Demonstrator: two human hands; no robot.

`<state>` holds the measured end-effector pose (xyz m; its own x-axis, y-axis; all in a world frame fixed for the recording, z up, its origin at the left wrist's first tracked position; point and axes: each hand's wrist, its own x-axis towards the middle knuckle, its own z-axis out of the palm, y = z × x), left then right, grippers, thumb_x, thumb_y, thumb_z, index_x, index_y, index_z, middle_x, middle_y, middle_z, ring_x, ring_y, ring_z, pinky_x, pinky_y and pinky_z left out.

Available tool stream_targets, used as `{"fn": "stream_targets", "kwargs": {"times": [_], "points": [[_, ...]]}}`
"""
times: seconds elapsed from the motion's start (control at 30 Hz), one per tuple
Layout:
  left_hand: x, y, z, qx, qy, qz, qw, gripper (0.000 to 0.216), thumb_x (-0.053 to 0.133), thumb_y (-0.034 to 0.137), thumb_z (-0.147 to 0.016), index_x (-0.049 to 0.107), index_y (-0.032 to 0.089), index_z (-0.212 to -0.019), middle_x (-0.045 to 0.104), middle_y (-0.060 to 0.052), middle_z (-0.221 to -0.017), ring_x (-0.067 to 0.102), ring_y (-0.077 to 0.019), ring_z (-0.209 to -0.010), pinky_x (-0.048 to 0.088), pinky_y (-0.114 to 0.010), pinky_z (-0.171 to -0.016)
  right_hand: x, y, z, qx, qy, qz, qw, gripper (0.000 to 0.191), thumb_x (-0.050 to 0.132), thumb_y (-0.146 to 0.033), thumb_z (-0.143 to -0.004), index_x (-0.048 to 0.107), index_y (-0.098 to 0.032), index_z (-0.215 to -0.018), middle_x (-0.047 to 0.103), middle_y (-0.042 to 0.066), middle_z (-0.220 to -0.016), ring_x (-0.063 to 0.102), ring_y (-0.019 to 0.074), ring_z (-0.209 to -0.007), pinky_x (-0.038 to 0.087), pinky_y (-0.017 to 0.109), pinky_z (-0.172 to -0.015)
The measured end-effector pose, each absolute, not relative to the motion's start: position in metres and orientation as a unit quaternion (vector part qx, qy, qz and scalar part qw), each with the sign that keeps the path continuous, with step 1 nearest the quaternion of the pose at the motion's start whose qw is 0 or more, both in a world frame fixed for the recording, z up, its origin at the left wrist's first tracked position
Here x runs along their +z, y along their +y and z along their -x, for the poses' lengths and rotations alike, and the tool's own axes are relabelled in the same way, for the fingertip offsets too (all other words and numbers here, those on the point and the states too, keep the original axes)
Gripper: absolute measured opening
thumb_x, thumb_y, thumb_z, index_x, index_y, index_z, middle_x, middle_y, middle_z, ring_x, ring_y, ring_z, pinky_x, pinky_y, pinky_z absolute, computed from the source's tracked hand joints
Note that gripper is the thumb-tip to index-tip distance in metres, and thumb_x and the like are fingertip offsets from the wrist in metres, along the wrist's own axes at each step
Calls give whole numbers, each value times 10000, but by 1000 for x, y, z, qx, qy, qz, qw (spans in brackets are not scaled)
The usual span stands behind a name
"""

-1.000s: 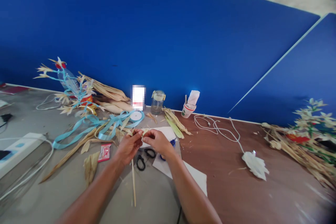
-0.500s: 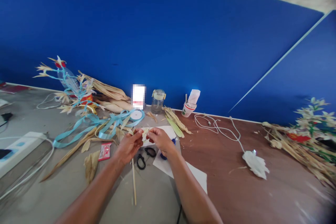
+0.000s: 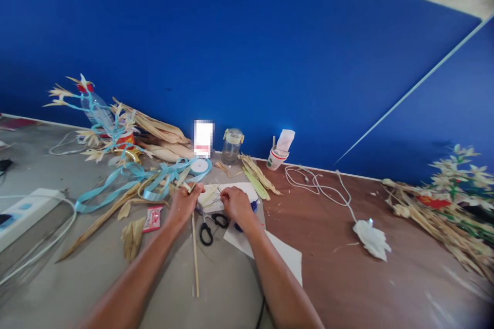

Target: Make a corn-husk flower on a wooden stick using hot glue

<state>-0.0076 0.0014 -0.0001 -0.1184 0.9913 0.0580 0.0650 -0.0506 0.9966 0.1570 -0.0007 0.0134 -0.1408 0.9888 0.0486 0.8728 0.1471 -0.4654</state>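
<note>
My left hand (image 3: 184,202) is closed in a pinch on the top of a thin wooden stick (image 3: 195,262), which runs back toward me over the grey table. A few centimetres to its right, my right hand (image 3: 235,204) rests with bent fingers on a white paper sheet (image 3: 247,191). Its fingertips press on pale dried husk strips (image 3: 210,194) lying there. What they grip, if anything, is hidden. Black-handled scissors (image 3: 210,226) lie between and just below the two hands.
Light-blue ribbon (image 3: 116,185) and its spool (image 3: 199,166) trail left among dried husks. A glass jar (image 3: 232,146), paper cup (image 3: 277,159), white cable (image 3: 320,185) and white husk flower (image 3: 372,239) lie behind and right. A power strip (image 3: 27,211) sits far left.
Both hands have dropped from a raised pinch together onto the table. They moved apart, the right one going down to the strips on the paper.
</note>
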Motion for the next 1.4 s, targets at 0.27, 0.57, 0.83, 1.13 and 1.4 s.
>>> {"fn": "stream_targets", "kwargs": {"times": [0.27, 0.57, 0.83, 1.13, 1.4], "points": [[3, 1, 6, 480, 557, -571, 367, 300, 564, 436, -719, 588, 179, -568, 391, 48, -441, 361, -106, -443, 279, -239, -462, -6, -6, -136, 54, -827, 541, 144, 195, 521, -203, -826, 682, -205, -937, 593, 92, -940, 481, 238, -934, 364, 333, -767], [0, 4, 6, 438, 572, -588, 368, 312, 521, 384, -732, 696, 144, -830, 643, -38, -669, 554, -193, -657, 398, -285, -614, -8, -4, -133, 2, -833, 531, 158, 169, 459, -185, -861, 622, -145, -878, 582, 95, -937, 464, 239, -916, 354, 341, -752], [5, 2, 7, 413, 558, -591, 411, 267, 572, 407, -709, 679, 163, -700, 557, 11, -545, 470, -154, -549, 343, -259, -540, 10, -3, -151, 108, -834, 492, 226, 162, 461, -138, -858, 605, -173, -923, 651, 43, -856, 526, 181, -832, 342, 294, -769], [9, 1, 2, 436, 468, -584, 500, 109, 688, 263, -606, 693, 178, -674, 662, -27, -671, 559, -180, -665, 412, -258, -644, 23, -4, -160, 232, -823, 440, 273, 501, 495, -76, -783, 486, -204, -1268, 661, 31, -908, 566, 166, -851, 393, 283, -828], [5, 0, 3, 396, 456, -583, 543, 142, 703, 274, -601, 622, 161, -569, 578, 6, -574, 473, -131, -565, 361, -230, -545, 24, -2, -164, 281, -769, 463, 340, 575, 501, -100, -755, 432, -178, -1321, 638, 14, -824, 550, 142, -738, 424, 264, -753]]}}
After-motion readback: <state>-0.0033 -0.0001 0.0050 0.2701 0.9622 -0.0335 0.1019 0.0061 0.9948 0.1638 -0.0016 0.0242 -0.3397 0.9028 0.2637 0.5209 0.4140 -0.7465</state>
